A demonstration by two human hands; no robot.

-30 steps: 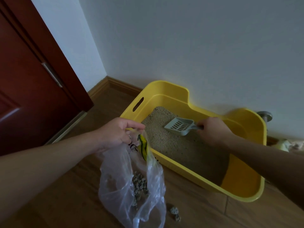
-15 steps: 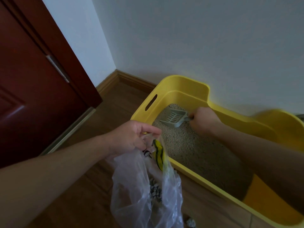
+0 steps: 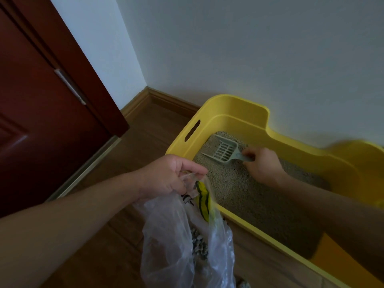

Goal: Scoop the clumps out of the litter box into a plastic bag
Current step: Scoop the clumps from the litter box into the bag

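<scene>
R hand (image 3: 262, 166) fingers closed round handle of pale grey slotted plastic scoop (image 3: 223, 149), blade just ahead of them in beige litter at far corner of yellow plastic litter box (image 3: 234, 106). L hand (image 3: 168, 175) fingers pinched on rim of thin clear plastic bag (image 3: 176, 235), hanging below w/ grey clumps (image 3: 199, 246) inside. Bag prob. limp, slippery, light: hold rim. Scoop stiff: grip handle.
</scene>
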